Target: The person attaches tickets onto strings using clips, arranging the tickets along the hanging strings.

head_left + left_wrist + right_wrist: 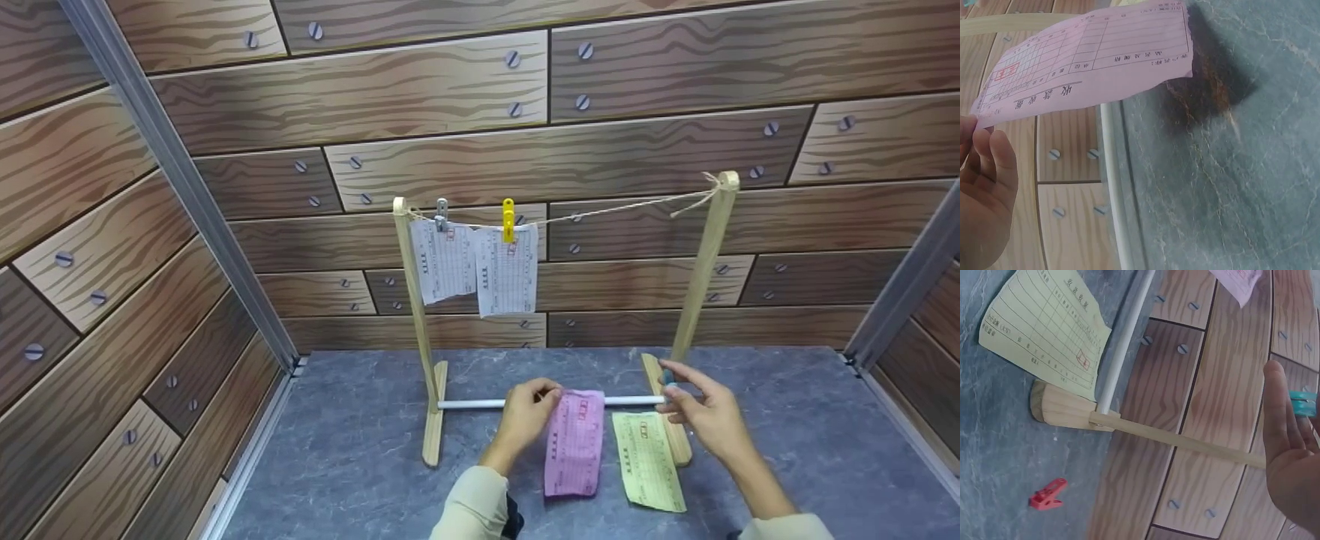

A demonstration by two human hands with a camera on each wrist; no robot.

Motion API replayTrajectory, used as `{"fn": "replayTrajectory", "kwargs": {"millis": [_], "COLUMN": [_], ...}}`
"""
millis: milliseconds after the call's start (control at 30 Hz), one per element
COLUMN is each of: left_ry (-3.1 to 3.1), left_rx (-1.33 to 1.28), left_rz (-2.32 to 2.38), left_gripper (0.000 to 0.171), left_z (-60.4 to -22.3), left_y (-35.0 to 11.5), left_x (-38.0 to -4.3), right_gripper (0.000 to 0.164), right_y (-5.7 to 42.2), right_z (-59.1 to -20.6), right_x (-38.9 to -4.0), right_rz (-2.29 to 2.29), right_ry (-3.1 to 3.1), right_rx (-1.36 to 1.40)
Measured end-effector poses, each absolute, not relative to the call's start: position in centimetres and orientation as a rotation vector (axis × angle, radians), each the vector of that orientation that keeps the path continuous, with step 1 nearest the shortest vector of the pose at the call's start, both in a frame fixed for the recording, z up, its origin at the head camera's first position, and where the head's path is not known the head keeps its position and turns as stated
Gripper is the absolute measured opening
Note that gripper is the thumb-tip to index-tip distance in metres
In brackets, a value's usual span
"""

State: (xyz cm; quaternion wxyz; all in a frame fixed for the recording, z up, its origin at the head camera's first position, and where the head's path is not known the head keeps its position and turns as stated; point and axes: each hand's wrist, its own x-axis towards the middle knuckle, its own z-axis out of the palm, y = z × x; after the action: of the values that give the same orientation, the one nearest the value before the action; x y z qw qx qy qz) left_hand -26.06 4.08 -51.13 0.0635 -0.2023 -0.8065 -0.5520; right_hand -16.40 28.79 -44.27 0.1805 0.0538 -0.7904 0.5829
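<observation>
My left hand [527, 412] pinches the top left corner of a pink receipt [574, 450], which hangs down in front of the stand's white rod [472, 404]. In the left wrist view the pink receipt [1084, 62] stretches out from the fingertips above the grey surface. A small teal clothespin [1302, 404] is held in the fingers of my right hand [709, 416], near the stand's right post. Below that hand, a yellow-green receipt [649, 461] lies at the stand's right foot.
A string [622, 208] runs between two wooden posts [705, 277]. On its left part hang two white receipts [507, 277], one under a grey clothespin [441, 214], one under a yellow clothespin [508, 217]. A red clothespin [1047, 495] lies on the grey tabletop [352, 465].
</observation>
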Motion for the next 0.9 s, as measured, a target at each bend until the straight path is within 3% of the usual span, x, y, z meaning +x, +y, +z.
{"fn": "replayTrajectory", "kwargs": {"millis": [267, 900], "left_ry": [-2.394, -2.345], "left_rx": [-0.662, -0.693], "left_rz": [-1.658, -1.664], "left_gripper": [0.007, 0.007], "left_z": [-50.4, -46.9], "left_y": [4.1, 3.5], "left_x": [-26.1, -27.1], "right_gripper": [0.042, 0.032], "right_y": [28.4, 28.6], "right_z": [-44.5, -43.8], "right_x": [-17.1, -17.4], "right_rz": [1.602, 1.588], "right_ry": [-2.178, -2.193], "right_rx": [0.185, 0.159]}}
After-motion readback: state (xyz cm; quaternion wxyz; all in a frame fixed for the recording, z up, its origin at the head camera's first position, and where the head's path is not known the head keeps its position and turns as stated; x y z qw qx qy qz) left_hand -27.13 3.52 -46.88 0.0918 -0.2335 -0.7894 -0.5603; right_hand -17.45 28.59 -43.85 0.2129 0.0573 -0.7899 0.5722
